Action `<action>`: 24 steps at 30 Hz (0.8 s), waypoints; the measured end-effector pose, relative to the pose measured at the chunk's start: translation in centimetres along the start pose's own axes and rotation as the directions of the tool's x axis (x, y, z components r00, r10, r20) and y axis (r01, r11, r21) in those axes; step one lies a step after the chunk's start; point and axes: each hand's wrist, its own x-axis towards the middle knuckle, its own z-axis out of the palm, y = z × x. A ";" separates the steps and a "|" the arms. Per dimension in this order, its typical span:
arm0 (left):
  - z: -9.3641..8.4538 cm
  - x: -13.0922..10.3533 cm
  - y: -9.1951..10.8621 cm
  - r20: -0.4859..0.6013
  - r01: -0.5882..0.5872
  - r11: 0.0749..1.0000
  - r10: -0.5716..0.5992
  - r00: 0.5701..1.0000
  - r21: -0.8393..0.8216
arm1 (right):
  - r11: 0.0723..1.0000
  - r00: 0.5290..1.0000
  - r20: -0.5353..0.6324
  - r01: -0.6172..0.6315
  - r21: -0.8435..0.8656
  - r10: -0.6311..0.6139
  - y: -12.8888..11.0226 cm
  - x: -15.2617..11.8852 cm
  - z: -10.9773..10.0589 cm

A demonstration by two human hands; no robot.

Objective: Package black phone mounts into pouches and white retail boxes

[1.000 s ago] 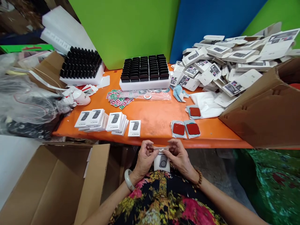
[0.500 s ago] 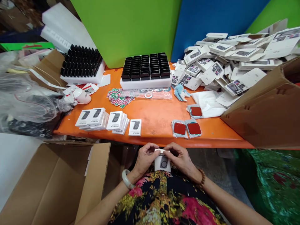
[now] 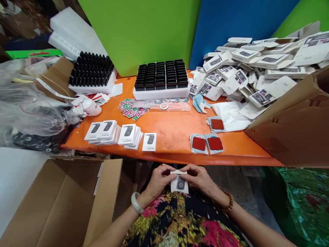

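Note:
A small white box [image 3: 179, 186] with a dark round-and-square device printed on its front is held over my lap, below the table edge. My left hand [image 3: 159, 180] pinches its upper left side, thumb on the front. On the upper right side my right hand [image 3: 200, 178] grips it in the same way, the two thumbs close together near the top flap. Ahead on the orange table, a single white box [image 3: 149, 142] lies beside a short stack of boxes [image 3: 127, 134] and another stack [image 3: 107, 127] farther left.
A foam tray [image 3: 161, 92] of black items stands at the back, another tray [image 3: 89, 90] left of it. White cartons [image 3: 216, 61] pile up at the right behind a brown box [image 3: 290, 127]. Red square pads [image 3: 198, 144] lie right of centre. An open carton [image 3: 59, 199] sits lower left.
The box's top flap looks lower and flatter, with both thumbs still at it. The whole view has shifted slightly, so the table appears a little lower and farther right.

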 end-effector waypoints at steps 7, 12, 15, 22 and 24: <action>1.4 0.3 1.9 -0.100 -0.274 0.838 0.360 0.928 0.471 | 0.968 0.951 -0.185 0.243 -0.054 -0.249 -3.0 3.7 1.2; -0.6 4.0 3.0 -0.218 -0.274 0.652 0.570 0.792 0.707 | 0.873 0.909 -0.033 0.387 -0.298 -0.414 -6.5 7.6 1.1; -3.1 6.6 2.9 -0.287 -0.179 0.576 0.624 0.727 0.798 | 0.650 0.795 -0.080 0.427 -0.629 -0.601 -8.6 8.7 -2.6; -5.7 8.9 1.7 -0.234 0.008 0.358 0.596 0.768 0.934 | 0.249 0.515 -0.204 0.020 -0.968 -0.832 -13.3 9.6 -14.8; -5.7 8.9 1.6 -0.242 0.004 0.369 0.601 0.761 0.929 | 0.189 0.505 -0.244 -0.159 -0.969 -0.828 -14.7 9.7 -17.0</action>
